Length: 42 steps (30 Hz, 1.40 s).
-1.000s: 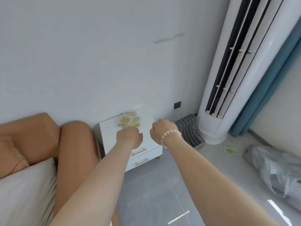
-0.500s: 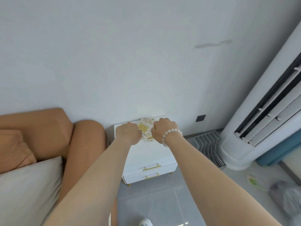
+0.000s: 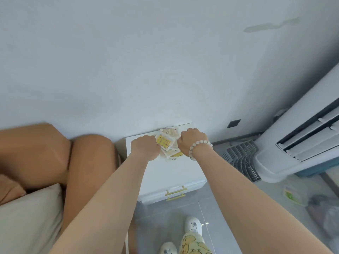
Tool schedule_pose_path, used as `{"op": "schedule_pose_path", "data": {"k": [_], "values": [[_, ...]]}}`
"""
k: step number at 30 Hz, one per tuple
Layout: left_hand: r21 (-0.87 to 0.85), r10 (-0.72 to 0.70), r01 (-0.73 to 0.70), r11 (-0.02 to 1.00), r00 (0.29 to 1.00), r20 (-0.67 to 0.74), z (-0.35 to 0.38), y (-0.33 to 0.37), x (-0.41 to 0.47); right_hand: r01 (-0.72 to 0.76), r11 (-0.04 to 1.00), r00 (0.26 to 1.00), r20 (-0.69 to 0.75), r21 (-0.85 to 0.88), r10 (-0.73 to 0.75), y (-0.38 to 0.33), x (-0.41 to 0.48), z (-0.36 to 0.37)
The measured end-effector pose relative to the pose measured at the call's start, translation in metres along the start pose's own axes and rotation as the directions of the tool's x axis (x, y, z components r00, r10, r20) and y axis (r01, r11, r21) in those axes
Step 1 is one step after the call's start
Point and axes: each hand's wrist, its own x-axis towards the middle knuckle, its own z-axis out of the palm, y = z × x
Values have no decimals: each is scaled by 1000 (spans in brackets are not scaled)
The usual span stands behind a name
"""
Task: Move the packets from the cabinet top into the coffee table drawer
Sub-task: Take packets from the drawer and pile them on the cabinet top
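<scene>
the white cabinet (image 3: 170,173) stood against the wall beside a tan sofa (image 3: 55,153). the packets (image 3: 166,143) lay heaped on its top (near the back edge). the left hand (image 3: 145,147) and right hand (image 3: 190,142) flanked the heap, fingers curled under; whether they pinched packets could not be told.

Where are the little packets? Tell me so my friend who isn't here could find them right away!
Find the small white cabinet with gold handles, standing against the wall beside the tan sofa. The packets lie heaped at the back of its top, between the left hand and right hand. They are the only yellow-printed things there.
</scene>
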Motion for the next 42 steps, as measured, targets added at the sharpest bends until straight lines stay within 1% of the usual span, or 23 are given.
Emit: {"op": "schedule_pose_path", "data": {"k": [6,11,15,19,21,25,30,33,36,39,42], "values": [[7,-40,39,999,997,65,8,-3,51,-17,999,997,80,-30,20,19,59,15],[-12,-130,134,991,977,168,14,-8,99,-5,999,982,187,34,-1,35,115,30],[-132,-164,205,970,948,273,24,4,141,-65,998,961,270,26,56,65,157,52],[-136,-161,220,966,923,349,53,7,168,-121,993,941,322,19,108,83,191,83],[-111,-161,217,970,913,375,70,5,176,-122,992,938,330,23,107,84,204,99],[-89,-137,192,977,894,428,106,1,194,-82,996,936,342,-16,83,84,224,137],[-78,-78,115,990,922,379,147,-1,236,-28,995,920,386,-95,63,80,252,182],[1,-24,25,1000,959,282,176,-2,261,66,989,920,393,-130,-10,75,275,204],[106,99,-122,987,976,196,197,2,280,136,979,889,455,-150,-54,68,302,221],[148,195,-227,963,959,206,217,9,297,208,960,862,499,-190,-88,61,323,239],[115,206,-240,964,947,246,240,14,303,247,949,851,513,-197,-115,60,333,255]]}}
